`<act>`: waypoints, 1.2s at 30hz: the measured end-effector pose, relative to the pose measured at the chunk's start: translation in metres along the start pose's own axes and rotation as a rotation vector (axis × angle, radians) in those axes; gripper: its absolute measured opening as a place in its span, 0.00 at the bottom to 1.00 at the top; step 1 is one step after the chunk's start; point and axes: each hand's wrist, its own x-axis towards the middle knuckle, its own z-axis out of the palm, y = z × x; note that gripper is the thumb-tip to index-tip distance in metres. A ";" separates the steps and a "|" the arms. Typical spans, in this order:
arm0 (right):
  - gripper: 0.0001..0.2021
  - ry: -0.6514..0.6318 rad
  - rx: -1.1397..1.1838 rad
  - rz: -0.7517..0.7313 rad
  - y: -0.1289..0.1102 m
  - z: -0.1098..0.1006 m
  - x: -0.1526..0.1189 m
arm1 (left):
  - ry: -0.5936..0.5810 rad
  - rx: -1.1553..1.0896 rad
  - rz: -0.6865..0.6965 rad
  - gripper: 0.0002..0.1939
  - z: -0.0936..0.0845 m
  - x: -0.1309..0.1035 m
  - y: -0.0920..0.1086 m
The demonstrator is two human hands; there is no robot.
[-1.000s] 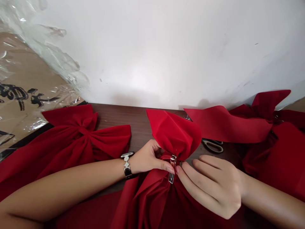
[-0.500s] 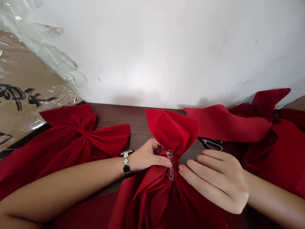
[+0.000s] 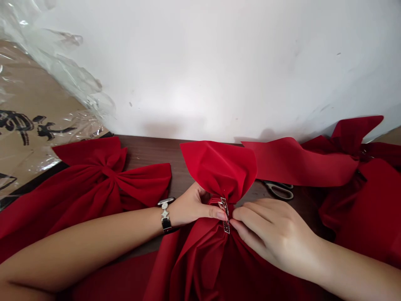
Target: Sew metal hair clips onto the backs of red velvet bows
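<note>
A large red fabric bow [image 3: 219,167] is in front of me, turned so its gathered middle faces up. Across that middle lies a silver metal hair clip [image 3: 224,215]. My left hand [image 3: 200,207] grips the bow from the left, its thumb pressed on the clip and the other fingers hidden behind the fabric. At the right side of the gathered centre, my right hand [image 3: 272,230] pinches the red fabric with thumb and fingertips, close beside the clip. The lower folds of the bow spread toward me.
A finished-looking red bow [image 3: 108,171] lies on the dark wooden table [image 3: 147,146] at left. Scissors [image 3: 278,190] rest under a red fabric strip [image 3: 300,163] at right, with more red fabric [image 3: 369,209] beyond. A plastic-wrapped cardboard box [image 3: 34,96] stands left; a white wall [image 3: 200,62] rises behind.
My right hand has moved in left and its fingers have closed on the bow's centre. The bow's upper loop has shifted slightly left, and the clip has tilted a little.
</note>
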 end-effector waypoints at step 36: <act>0.13 0.211 0.320 0.034 0.020 0.008 0.001 | -0.102 0.159 0.057 0.19 -0.004 -0.002 -0.006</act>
